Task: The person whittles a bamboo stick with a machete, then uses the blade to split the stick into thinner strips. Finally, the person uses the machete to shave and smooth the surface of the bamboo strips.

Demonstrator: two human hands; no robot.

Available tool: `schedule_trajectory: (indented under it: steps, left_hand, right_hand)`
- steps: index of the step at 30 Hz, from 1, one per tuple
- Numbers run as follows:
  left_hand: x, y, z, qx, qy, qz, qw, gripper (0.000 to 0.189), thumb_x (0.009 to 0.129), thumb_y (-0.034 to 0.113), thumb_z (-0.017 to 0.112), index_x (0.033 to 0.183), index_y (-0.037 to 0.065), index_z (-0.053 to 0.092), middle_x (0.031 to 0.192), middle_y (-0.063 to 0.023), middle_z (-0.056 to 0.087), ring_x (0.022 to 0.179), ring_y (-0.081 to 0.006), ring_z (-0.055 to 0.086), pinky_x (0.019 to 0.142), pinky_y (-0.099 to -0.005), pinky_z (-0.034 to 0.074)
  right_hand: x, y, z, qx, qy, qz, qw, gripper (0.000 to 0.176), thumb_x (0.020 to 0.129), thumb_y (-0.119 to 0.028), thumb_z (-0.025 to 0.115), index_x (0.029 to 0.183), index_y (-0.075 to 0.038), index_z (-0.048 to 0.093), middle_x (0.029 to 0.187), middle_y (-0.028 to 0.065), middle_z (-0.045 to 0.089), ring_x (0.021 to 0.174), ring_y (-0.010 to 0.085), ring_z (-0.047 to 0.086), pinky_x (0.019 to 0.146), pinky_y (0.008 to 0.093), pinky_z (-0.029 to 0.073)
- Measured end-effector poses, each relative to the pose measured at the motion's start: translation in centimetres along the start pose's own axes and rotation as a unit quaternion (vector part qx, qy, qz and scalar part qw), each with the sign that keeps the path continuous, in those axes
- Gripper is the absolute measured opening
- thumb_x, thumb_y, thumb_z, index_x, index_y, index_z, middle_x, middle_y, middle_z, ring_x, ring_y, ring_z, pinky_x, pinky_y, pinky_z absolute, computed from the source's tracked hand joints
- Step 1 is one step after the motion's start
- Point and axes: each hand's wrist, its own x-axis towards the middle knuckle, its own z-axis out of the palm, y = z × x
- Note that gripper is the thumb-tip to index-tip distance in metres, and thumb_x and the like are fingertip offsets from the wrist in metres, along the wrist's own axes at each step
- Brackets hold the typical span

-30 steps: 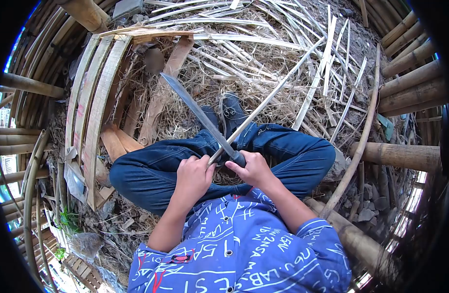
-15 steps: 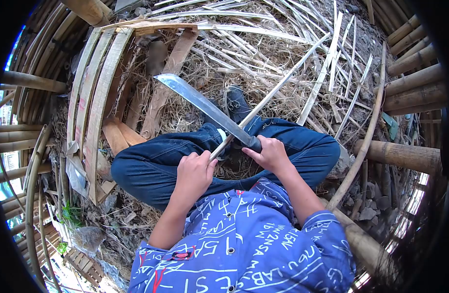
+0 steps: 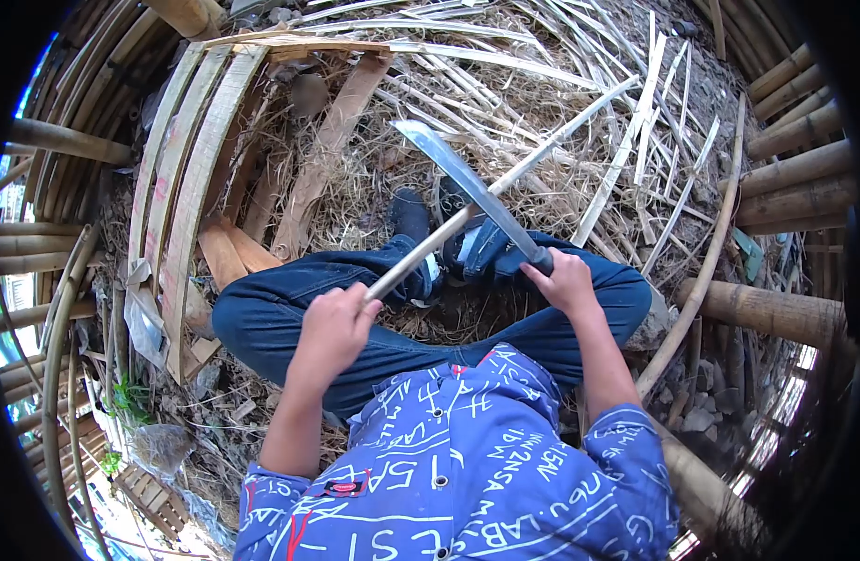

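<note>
My left hand [image 3: 335, 329] is closed around the near end of a long, thin bamboo strip [image 3: 416, 258], which slants away up to the right over my crossed legs. In my right hand [image 3: 572, 282] is the dark handle of a machete [image 3: 442, 157]. Its broad, shiny blade points up and to the left. The blade crosses the strip near the middle of its length, above my shoes, and appears to touch it. Both hands are above my thighs, the right one farther out to the side.
Pale split bamboo strips [image 3: 626, 154] lie scattered over shavings ahead. A wooden slatted crate [image 3: 201, 168] stands on the left. Bamboo poles [image 3: 766, 309] border the right side, with a thin curved pole [image 3: 715, 238] beside my knee. Stones [image 3: 701, 411] lie below it.
My hands have moved apart, the left down and left, the right up and right. The machete has shifted right and now crosses the strip farther from my left hand.
</note>
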Motion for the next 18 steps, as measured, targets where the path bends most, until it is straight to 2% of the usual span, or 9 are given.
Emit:
schedule_trajectory:
  steps: [4, 6, 10, 12, 14, 17, 18]
  left_hand:
    - [0.5, -0.1, 0.0, -0.001, 0.013, 0.037, 0.999, 0.021, 0.09, 0.018, 0.059, 0.08, 0.001, 0.052, 0.068, -0.0178, 0.054, 0.069, -0.0388, 0.054, 0.063, -0.0471, 0.04]
    - [0.1, 0.4, -0.5, 0.017, 0.009, 0.029, 0.999, 0.02, 0.091, 0.021, 0.058, 0.081, 0.004, 0.054, 0.066, -0.0155, 0.056, 0.07, -0.0362, 0.057, 0.067, -0.0455, 0.042]
    - [0.1, -0.1, -0.5, -0.005, -0.006, 0.026, 1.0, 0.022, 0.09, 0.018, 0.058, 0.079, 0.001, 0.052, 0.069, -0.017, 0.055, 0.071, -0.038, 0.054, 0.065, -0.0468, 0.04]
    - [0.3, -0.3, -0.3, 0.009, 0.011, 0.024, 1.0, 0.021, 0.09, 0.018, 0.058, 0.078, 0.002, 0.052, 0.068, -0.0164, 0.055, 0.07, -0.0378, 0.054, 0.066, -0.0461, 0.04]
    - [0.4, 0.4, 0.0, 0.012, 0.014, 0.042, 0.999, 0.021, 0.09, 0.018, 0.058, 0.078, 0.003, 0.052, 0.068, -0.0161, 0.055, 0.07, -0.0376, 0.054, 0.066, -0.0458, 0.04]
    - [0.2, 0.2, 0.3, 0.018, 0.022, 0.057, 0.998, 0.02, 0.091, 0.018, 0.057, 0.078, 0.003, 0.052, 0.068, -0.0158, 0.055, 0.07, -0.0371, 0.054, 0.066, -0.0453, 0.04]
    - [0.1, 0.0, 0.2, 0.023, 0.023, 0.06, 0.998, 0.02, 0.091, 0.018, 0.057, 0.078, 0.003, 0.052, 0.068, -0.0158, 0.054, 0.07, -0.0369, 0.054, 0.066, -0.0451, 0.04]
  right_hand:
    - [0.1, 0.9, -0.7, -0.02, 0.003, -0.002, 1.0, 0.058, 0.08, -0.062, 0.063, 0.081, -0.004, 0.064, 0.072, 0.0206, 0.066, 0.073, 0.0397, 0.066, 0.067, 0.049, 0.052]
    - [0.0, 1.0, -1.1, -0.029, 0.021, -0.02, 0.999, 0.059, 0.08, -0.062, 0.063, 0.082, -0.003, 0.064, 0.07, 0.0208, 0.065, 0.073, 0.0401, 0.065, 0.066, 0.0488, 0.052]
    - [0.4, 0.9, -0.5, -0.028, 0.019, -0.029, 0.999, 0.059, 0.08, -0.061, 0.064, 0.081, -0.002, 0.063, 0.069, 0.0213, 0.064, 0.073, 0.041, 0.065, 0.066, 0.0494, 0.051]
    - [-0.2, -0.2, 0.0, 0.026, -0.009, -0.009, 1.0, 0.058, 0.08, -0.06, 0.065, 0.081, -0.001, 0.063, 0.07, 0.0222, 0.064, 0.073, 0.0419, 0.065, 0.066, 0.0501, 0.051]
    - [-1.1, -0.8, 0.9, 0.085, 0.009, -0.041, 0.996, 0.057, 0.08, -0.058, 0.066, 0.08, -0.002, 0.063, 0.069, 0.0234, 0.064, 0.071, 0.0428, 0.064, 0.064, 0.0499, 0.05]
    - [-1.8, -3.1, 0.6, 0.001, -0.026, -0.095, 0.995, 0.056, 0.079, -0.059, 0.067, 0.082, -0.003, 0.063, 0.07, 0.0218, 0.065, 0.07, 0.0408, 0.065, 0.064, 0.0494, 0.051]
    - [-1.8, -2.3, 0.6, 0.004, -0.024, -0.081, 0.996, 0.056, 0.079, -0.059, 0.067, 0.082, -0.003, 0.063, 0.07, 0.0218, 0.065, 0.07, 0.0408, 0.065, 0.064, 0.0494, 0.051]
